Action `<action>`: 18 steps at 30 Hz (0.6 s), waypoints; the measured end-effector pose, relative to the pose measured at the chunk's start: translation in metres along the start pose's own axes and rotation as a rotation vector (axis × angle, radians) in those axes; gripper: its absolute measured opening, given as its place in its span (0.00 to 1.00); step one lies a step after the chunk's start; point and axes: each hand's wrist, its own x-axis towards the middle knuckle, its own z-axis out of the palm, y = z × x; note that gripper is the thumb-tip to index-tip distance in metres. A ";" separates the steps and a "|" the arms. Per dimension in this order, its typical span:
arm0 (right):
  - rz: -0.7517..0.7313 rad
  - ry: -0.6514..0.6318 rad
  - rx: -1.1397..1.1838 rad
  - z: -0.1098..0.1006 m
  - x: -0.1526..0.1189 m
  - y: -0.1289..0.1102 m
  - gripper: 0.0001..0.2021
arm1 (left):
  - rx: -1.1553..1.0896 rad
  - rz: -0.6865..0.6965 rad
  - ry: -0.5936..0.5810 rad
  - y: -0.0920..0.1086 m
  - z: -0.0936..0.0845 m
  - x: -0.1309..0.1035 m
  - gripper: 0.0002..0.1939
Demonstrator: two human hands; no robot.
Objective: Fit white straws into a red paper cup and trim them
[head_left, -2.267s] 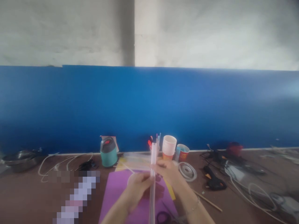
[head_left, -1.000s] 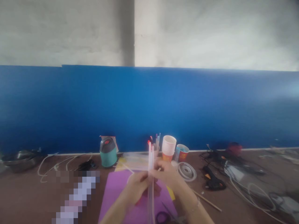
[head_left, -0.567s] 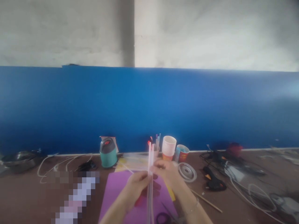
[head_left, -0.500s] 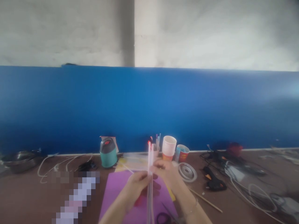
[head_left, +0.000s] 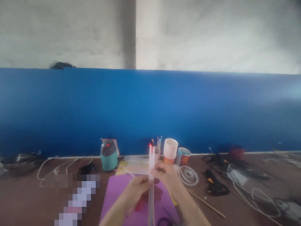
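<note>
1. We have the strips [head_left: 151, 161] in both hands, thumb and fingers brought together on them; our grip is clamped, though the fingers at the back are partly hidden from us.
2. Our left hand [head_left: 136, 191] holds the strips from their left side, with its thumb tip against them.
3. Our right hand [head_left: 166, 175] pinches them from the right, a little higher up, its fingertips at the edge.
4. So the strips lie between our two hands. Their far ends stick out past the grip, and their near ends run down out of view. We cannot tell how steeply they lean.
5. Under our hands we see the purple sheet [head_left: 114, 196], with a red thing [head_left: 139, 205] partly hidden beside our left hand and scissors [head_left: 166, 221] at its near right.
6. Beyond it lies a yellow sheet [head_left: 121, 171], partly covered.
7. Just behind the strips' far ends stand the pens [head_left: 159, 143]; to their right are stacked cups [head_left: 170, 149] and a red cup [head_left: 185, 156].
8. Right of our right hand, the table [head_left: 25, 196] carries a white coil [head_left: 188, 175], a stick [head_left: 209, 205] and a glue gun [head_left: 217, 186].
9. To the left we have a turquoise pot [head_left: 109, 160] and, well apart, a metal pan [head_left: 20, 161].
10. A blue board [head_left: 150, 103] stands behind everything.
</note>
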 end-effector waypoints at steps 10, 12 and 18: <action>0.012 0.008 -0.016 0.000 -0.001 -0.003 0.07 | 0.050 0.027 -0.031 -0.003 -0.002 0.000 0.19; 0.033 -0.029 -0.030 0.000 -0.001 -0.004 0.08 | 0.036 0.030 -0.037 -0.004 -0.002 0.000 0.18; 0.099 -0.123 0.016 0.002 -0.004 -0.006 0.15 | 0.030 0.016 -0.023 -0.002 0.001 -0.001 0.19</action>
